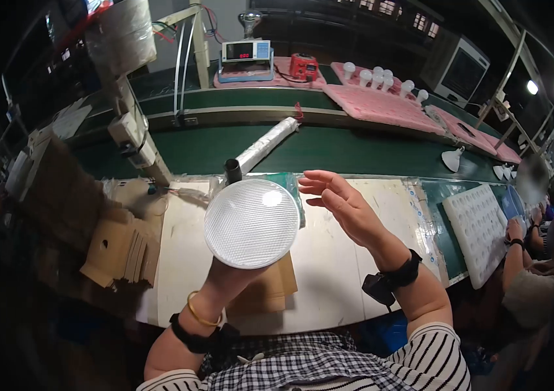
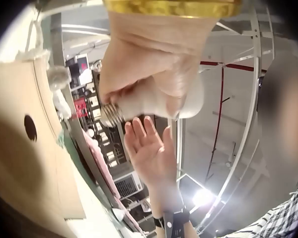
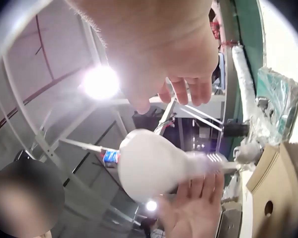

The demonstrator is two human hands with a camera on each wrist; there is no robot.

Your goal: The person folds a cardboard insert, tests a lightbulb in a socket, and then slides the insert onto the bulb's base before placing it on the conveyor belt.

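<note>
A large white reflector light bulb (image 1: 251, 224) faces upward in the head view, its round ribbed lens hiding most of my left hand (image 1: 233, 276). From the left wrist, that hand (image 2: 154, 64) shows curled around the white body of the bulb (image 2: 191, 101), with the metal screw base (image 2: 111, 115) sticking out past the fingers. To the right of the lens, my right hand (image 1: 342, 205) is held up with its fingers loosely spread and nothing in them. In the right wrist view a gap separates this hand (image 3: 174, 59) from the bulb (image 3: 151, 166).
Flat brown cardboard (image 1: 270, 287) lies on the white tabletop (image 1: 329, 287) below the bulb. More folded cardboard (image 1: 117, 251) is at the left. Behind are a wrapped bar (image 1: 267, 144), a meter (image 1: 246, 52) and bulbs on pink foam (image 1: 381, 107). Another person's hand (image 1: 515, 229) is beside a white foam tray (image 1: 476, 228).
</note>
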